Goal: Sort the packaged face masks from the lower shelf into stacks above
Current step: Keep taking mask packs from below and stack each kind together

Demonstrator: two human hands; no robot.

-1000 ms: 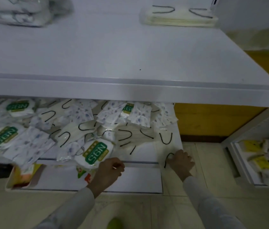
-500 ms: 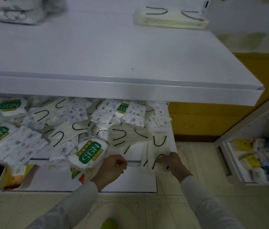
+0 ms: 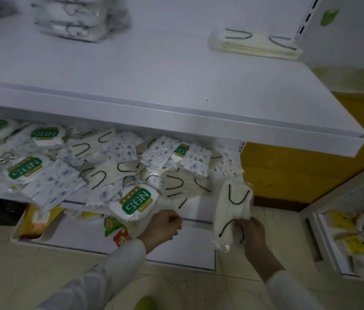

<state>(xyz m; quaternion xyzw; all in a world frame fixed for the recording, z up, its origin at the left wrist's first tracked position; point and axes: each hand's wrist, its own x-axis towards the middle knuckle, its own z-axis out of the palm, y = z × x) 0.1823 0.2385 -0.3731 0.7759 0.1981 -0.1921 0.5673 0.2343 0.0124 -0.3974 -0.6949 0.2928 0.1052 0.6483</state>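
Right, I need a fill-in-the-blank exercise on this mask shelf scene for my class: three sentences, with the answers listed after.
1. The right hand grips a cream mask pack with ____ ear loops.
2. A matching stack lies on the upper shelf, at its far ____ end.
3. The round pack beside the left hand carries a ____ N95 label.

Missing words: black; right; green.

Dim, bluish, soft-focus view.
Upper shelf point(image 3: 131, 74) lit brightest; its shadow darkens the lower shelf point(image 3: 201, 209) behind; far-left corner blurs; frame edges bow.
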